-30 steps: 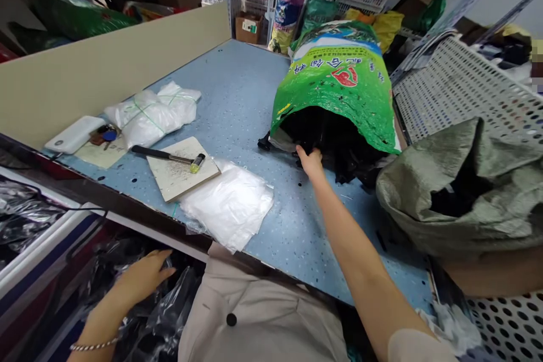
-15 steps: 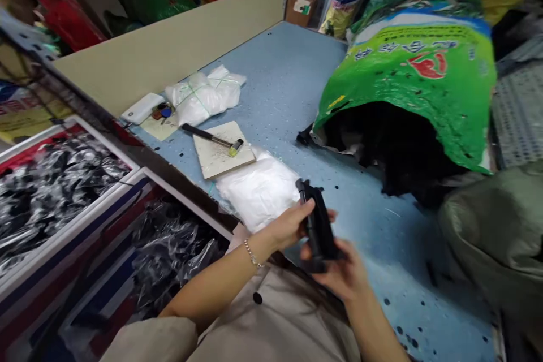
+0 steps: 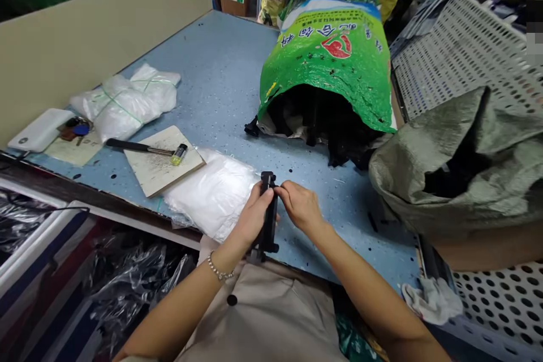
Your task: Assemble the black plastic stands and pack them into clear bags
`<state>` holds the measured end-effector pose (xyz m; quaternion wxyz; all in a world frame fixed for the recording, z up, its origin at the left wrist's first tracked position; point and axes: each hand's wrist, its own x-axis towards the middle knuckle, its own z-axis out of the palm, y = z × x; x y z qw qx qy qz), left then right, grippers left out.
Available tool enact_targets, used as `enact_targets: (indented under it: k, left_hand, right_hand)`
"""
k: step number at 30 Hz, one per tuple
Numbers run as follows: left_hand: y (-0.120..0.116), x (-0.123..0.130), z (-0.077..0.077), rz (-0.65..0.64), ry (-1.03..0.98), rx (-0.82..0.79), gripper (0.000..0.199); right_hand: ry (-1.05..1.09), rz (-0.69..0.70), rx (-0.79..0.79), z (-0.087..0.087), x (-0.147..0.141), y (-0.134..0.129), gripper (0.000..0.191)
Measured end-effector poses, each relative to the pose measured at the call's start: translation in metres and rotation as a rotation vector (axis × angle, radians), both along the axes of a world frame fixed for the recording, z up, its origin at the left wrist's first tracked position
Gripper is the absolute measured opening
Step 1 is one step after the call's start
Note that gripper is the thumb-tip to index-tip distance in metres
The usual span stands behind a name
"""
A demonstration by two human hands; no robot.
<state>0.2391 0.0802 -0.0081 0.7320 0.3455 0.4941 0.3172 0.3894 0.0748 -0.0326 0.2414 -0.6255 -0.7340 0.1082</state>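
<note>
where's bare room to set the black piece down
Widest bare blue tabletop lies between the beige partition, the bundled bags and the green woven sack. A smaller patch sits between your right hand and the olive sack. Crowded: front left, around the tile and hammer.

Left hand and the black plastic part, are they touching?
Touching. The head view shows the left hand with its fingers wrapped around the black plastic part, holding it upright.

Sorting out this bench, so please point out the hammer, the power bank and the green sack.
hammer [image 3: 138, 147], head view, on its black grip
power bank [image 3: 40, 130], head view, on its white top face
green sack [image 3: 326, 62], head view, on its printed front
</note>
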Motion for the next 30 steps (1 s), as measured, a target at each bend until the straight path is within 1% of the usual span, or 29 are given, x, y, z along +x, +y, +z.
enact_targets:
  k: [1,2,5,6,8,9,11,12,13,14,15,16,17,18,19,20,21,22,23,25,26,28,29,30]
  left_hand:
    - [0.005,0.000,-0.002,0.047,0.007,0.005,0.050]
    - [0.009,0.000,-0.005,0.080,0.001,0.001,0.049]
    - [0.020,-0.001,-0.015,0.103,-0.043,-0.041,0.048]
    - [0.022,0.000,-0.020,0.092,-0.057,-0.055,0.047]
    - [0.023,0.006,-0.030,0.057,-0.048,-0.013,0.040]
    - [0.021,0.010,-0.037,0.033,-0.016,0.047,0.035]
    - [0.013,0.020,-0.050,-0.051,0.075,0.211,0.028]
    - [0.007,0.026,-0.057,-0.095,0.124,0.295,0.028]
    - [0.000,0.033,-0.064,-0.131,0.168,0.371,0.031]
    - [-0.007,0.038,-0.069,-0.158,0.204,0.433,0.036]
    - [-0.013,0.043,-0.074,-0.176,0.235,0.487,0.042]
    - [-0.019,0.047,-0.077,-0.193,0.261,0.531,0.046]
    - [-0.022,0.050,-0.079,-0.209,0.285,0.563,0.049]
    - [-0.024,0.050,-0.080,-0.228,0.300,0.584,0.050]
    - [-0.023,0.049,-0.080,-0.243,0.303,0.596,0.049]
    - [-0.020,0.046,-0.078,-0.246,0.294,0.599,0.048]
    - [-0.015,0.042,-0.075,-0.236,0.271,0.593,0.046]
    - [-0.008,0.038,-0.071,-0.216,0.234,0.571,0.044]
    - [0.000,0.035,-0.066,-0.190,0.183,0.535,0.043]
    - [0.018,0.031,-0.054,-0.110,0.062,0.452,0.050]
    - [0.026,0.031,-0.047,-0.059,0.008,0.417,0.057]
    - [0.039,0.033,-0.034,0.050,-0.037,0.365,0.070]
    - [0.043,0.034,-0.028,0.088,-0.040,0.339,0.072]
    - [0.045,0.035,-0.023,0.101,-0.044,0.305,0.068]
  right_hand:
    - [0.007,0.017,-0.025,0.000,-0.003,-0.006,0.049]
    - [0.011,0.066,-0.026,0.000,-0.006,-0.015,0.048]
    - [-0.012,0.267,0.067,-0.004,-0.014,-0.045,0.044]
    - [-0.019,0.302,0.085,-0.007,-0.014,-0.050,0.043]
    - [0.001,0.290,0.055,-0.011,-0.008,-0.048,0.043]
    - [0.030,0.239,0.019,-0.012,-0.001,-0.038,0.044]
    - [0.105,0.036,-0.032,-0.010,0.017,-0.005,0.042]
    - [0.142,-0.116,-0.030,-0.006,0.028,0.018,0.041]
    - [0.167,-0.267,0.006,-0.002,0.038,0.043,0.039]
    - [0.165,-0.385,0.059,0.002,0.048,0.068,0.040]
    - [0.140,-0.479,0.083,0.007,0.056,0.093,0.047]
    - [0.106,-0.548,0.061,0.012,0.063,0.116,0.054]
    - [0.084,-0.584,0.008,0.016,0.068,0.134,0.059]
    - [0.070,-0.600,-0.052,0.020,0.072,0.148,0.059]
    - [0.069,-0.600,-0.109,0.023,0.075,0.157,0.054]
    - [0.081,-0.587,-0.151,0.025,0.076,0.159,0.047]
    - [0.098,-0.569,-0.173,0.026,0.075,0.155,0.040]
    - [0.116,-0.554,-0.181,0.026,0.072,0.144,0.035]
    - [0.136,-0.530,-0.178,0.024,0.067,0.128,0.033]
    - [0.171,-0.468,-0.182,0.016,0.052,0.085,0.034]
    - [0.193,-0.390,-0.155,0.013,0.042,0.060,0.036]
    - [0.167,-0.240,-0.061,0.008,0.025,0.014,0.043]
    - [0.177,-0.103,-0.056,0.008,0.019,-0.003,0.045]
    - [0.200,-0.009,-0.045,0.009,0.016,-0.015,0.044]
